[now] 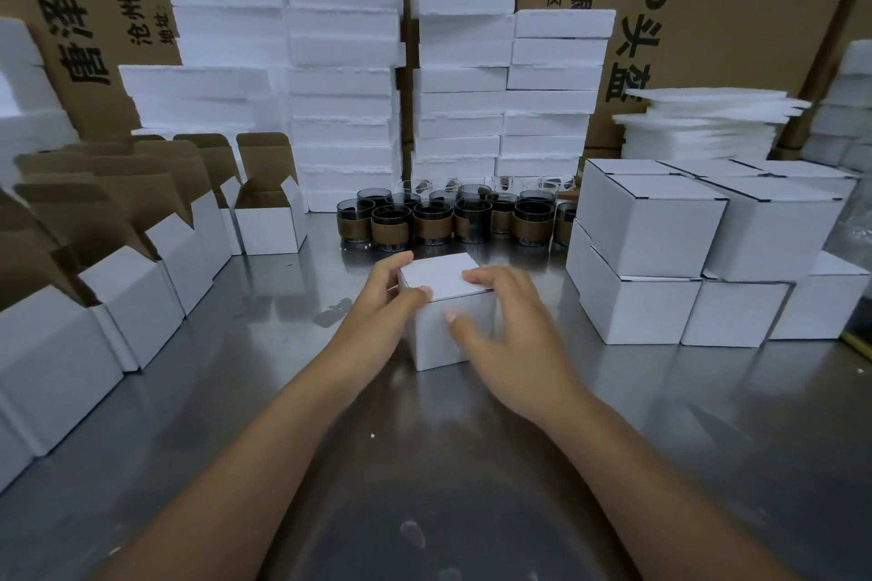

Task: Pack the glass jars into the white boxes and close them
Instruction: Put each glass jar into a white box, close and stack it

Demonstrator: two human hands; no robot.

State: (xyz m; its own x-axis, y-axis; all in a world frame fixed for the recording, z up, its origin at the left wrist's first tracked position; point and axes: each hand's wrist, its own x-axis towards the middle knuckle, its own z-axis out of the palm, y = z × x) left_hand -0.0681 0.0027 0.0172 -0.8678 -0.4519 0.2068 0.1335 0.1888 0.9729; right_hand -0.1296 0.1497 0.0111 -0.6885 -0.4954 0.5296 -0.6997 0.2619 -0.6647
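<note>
Left hand (pixel 382 297) and right hand (pixel 509 335) grip the closed box (pixel 436 274), fingers (pixel 394 264) curled; the stack (pixel 660 226) lies at 2 o'clock, nearer the right hand.

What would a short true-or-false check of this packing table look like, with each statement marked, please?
1. The box between the hands is closed. True.
2. The left hand and the right hand both touch it. True.
3. The jars stand nearer the person than that box. False: they stand behind it, farther away.
4. The open boxes are on the right of the table. False: they line the left side; the closed boxes are stacked on the right.
5. The jars have brown bands round them. True.
</note>
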